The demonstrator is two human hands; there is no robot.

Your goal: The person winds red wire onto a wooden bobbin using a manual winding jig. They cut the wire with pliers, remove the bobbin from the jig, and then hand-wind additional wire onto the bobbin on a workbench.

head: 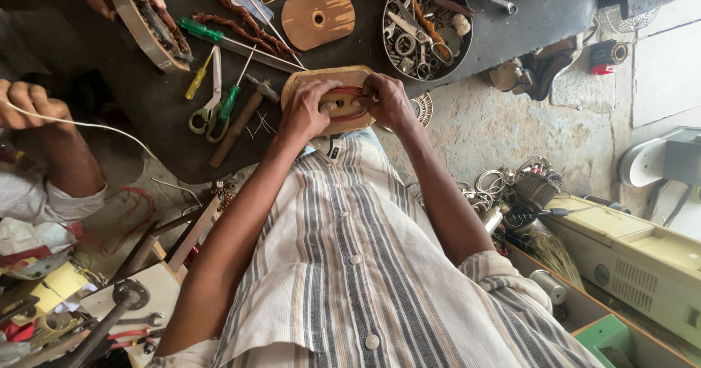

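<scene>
Hands, left hand [305, 112] and right hand [387, 101], both clamped on oval wooden former [343, 76] wound with red wire [349, 90]

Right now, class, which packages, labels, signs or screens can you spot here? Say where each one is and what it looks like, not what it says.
Small label: dark tag at the shirt collar, just below the wooden oval former that the left hand and right hand grip.
Colourful wrapper: crumpled, red, white and yellow, at the left edge.
No signs or screens can be made out.
</scene>
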